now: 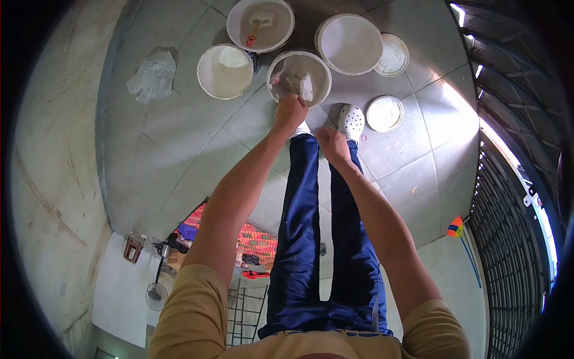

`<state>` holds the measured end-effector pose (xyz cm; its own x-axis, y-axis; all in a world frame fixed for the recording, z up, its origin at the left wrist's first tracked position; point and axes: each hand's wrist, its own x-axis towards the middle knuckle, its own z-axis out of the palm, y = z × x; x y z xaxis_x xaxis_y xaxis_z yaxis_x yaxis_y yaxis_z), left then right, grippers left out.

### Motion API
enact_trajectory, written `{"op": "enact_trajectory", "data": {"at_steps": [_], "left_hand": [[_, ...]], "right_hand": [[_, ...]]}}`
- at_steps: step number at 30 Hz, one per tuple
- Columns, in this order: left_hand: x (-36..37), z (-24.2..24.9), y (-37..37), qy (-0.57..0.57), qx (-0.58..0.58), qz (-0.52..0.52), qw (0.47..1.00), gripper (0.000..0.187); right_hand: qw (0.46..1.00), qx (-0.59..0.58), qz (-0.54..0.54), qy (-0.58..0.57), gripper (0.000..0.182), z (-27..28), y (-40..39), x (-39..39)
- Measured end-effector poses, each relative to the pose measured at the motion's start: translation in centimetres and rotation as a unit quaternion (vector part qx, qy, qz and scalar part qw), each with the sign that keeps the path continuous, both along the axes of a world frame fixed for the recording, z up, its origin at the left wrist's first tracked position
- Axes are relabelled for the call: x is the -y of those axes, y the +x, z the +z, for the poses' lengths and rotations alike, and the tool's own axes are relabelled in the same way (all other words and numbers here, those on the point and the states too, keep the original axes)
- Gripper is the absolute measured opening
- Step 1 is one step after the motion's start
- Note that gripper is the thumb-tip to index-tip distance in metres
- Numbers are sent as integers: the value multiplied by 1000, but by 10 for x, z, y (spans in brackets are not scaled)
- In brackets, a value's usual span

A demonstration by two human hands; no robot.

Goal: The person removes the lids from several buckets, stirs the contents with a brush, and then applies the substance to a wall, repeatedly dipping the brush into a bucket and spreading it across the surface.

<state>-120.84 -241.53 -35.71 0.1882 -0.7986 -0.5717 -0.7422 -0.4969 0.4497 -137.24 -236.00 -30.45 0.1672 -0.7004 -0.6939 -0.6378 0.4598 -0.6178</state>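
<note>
My left hand (pixel 291 112) is closed over the near rim of a white bucket (pixel 327 90) on the floor. What its fingers hold, if anything, is hidden. Inside that bucket are a murky grey content and a white piece (pixel 306 88) beside the hand. My right hand (pixel 332 144) hangs lower, over my shin and close to a white perforated clog (pixel 351 121). Its fingers are curled, and I cannot make out anything in them.
Around stand a bucket (pixel 200 73) with pale content, a larger bucket (pixel 229 37) holding a red-handled tool (pixel 251 39), and another wide bucket (pixel 378 45). Two round lids (pixel 385 113) (pixel 406 55) and a plastic bag (pixel 152 76) lie on the tiles. A metal gate (pixel 511 239) is at right.
</note>
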Motion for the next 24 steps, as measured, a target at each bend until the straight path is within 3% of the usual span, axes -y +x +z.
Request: {"op": "enact_trajectory", "data": {"at_steps": [1, 3, 7, 9, 11, 13, 17, 19, 20, 21, 23, 24], "left_hand": [[1, 3, 0, 1, 0, 0, 1000, 22], [4, 9, -1, 28, -89, 61, 994, 30], [1, 29, -10, -2, -108, 151, 983, 32], [-1, 28, -7, -24, -86, 91, 992, 32], [-3, 34, -3, -14, -119, 101, 988, 28], [-3, 38, 2, -149, -126, -27, 980, 20], [7, 43, 7, -137, -90, -18, 986, 18], [9, 25, 21, -179, 44, -127, 975, 24], [8, 18, 27, -156, 53, -189, 968, 27], [7, 10, 30, -156, 53, -188, 968, 27], [12, -9, 34, -161, 148, -339, 915, 36], [18, -13, 34, -163, 147, -338, 915, 36]], "right_hand": [[1000, 0, 0, 1, 31, -4, 12, 5], [951, 54, -244, 182, 39, -16, 34, 17], [909, 101, -347, 207, 38, -23, 58, 46], [813, 146, -462, 322, 31, -18, 62, 63], [817, 146, -441, 341, 28, -21, 61, 74], [847, 161, -409, 300, 21, -32, 56, 74], [830, 191, -422, 310, 16, -42, 46, 80], [841, 167, -420, 298, 16, -28, 43, 90], [857, 154, -396, 292, 17, -26, 40, 94], [857, 153, -395, 293, 17, -27, 35, 95], [869, 156, -361, 302, 19, -32, 27, 97], [869, 154, -361, 300, 19, -32, 25, 100]]}}
